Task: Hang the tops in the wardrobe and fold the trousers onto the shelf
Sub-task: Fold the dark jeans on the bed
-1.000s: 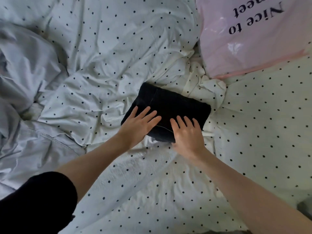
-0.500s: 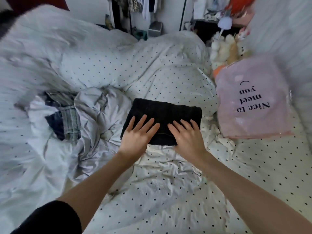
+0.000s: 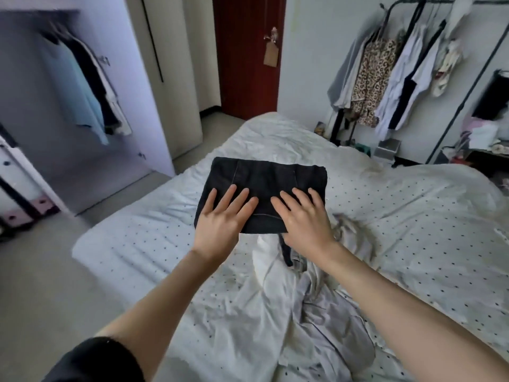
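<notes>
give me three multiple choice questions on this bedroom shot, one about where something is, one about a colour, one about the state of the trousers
1. Where is the open wardrobe?
A. left of the bed
B. right of the bed
C. behind the clothes rack

2. What colour is the door at the back?
A. white
B. dark red
C. blue

3. What state are the trousers in?
A. hanging on a hanger
B. spread out full length
C. folded into a flat rectangle

Answers:
1. A: the wardrobe with hanging tops stands at the left, across the floor from the bed.
2. B: the door panel is dark red.
3. C: the dark trousers form a compact rectangle, with the left hand and right hand flat on top, fingers straight.
</notes>
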Tool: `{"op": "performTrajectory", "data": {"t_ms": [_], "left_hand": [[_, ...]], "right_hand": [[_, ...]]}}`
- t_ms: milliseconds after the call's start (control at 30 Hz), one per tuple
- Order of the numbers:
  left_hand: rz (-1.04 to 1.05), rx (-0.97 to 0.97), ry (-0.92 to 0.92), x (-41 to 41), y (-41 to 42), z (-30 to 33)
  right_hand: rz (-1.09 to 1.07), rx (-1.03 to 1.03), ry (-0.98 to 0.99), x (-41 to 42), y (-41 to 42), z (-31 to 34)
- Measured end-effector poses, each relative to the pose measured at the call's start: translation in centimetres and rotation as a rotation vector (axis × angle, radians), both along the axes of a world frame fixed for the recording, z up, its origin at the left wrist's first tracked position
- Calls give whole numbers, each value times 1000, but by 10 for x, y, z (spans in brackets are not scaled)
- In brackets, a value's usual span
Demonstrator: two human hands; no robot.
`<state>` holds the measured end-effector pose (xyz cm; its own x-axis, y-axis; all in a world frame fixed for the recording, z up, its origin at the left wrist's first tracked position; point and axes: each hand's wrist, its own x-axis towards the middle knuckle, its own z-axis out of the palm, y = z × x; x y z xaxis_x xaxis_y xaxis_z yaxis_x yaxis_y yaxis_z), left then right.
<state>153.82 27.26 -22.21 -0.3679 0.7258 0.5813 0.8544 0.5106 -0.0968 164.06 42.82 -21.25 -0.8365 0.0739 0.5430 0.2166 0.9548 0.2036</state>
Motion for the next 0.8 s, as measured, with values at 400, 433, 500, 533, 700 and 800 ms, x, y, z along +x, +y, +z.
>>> {"op": "performTrajectory", "data": {"t_ms": [400,433,500,533,700,800], "left_hand": [[321,24,105,-207,-199,68],[339,2,112,-231,-211,74],[374,-22,134,-276,-230,83],[389,-37,144,-300,-238,88],[468,-66,169,-434,-291,125],[508,-38,193,-492,-315,142]], "right_hand": [[309,86,107,-261,-173,68],[330,89,116,-288,-183,71],[363,84,162,-340,-202,76],[375,83,171,-365,-210,80],[434,51,204,-513,-260,110],[455,72,207,-575,-284,130]]}}
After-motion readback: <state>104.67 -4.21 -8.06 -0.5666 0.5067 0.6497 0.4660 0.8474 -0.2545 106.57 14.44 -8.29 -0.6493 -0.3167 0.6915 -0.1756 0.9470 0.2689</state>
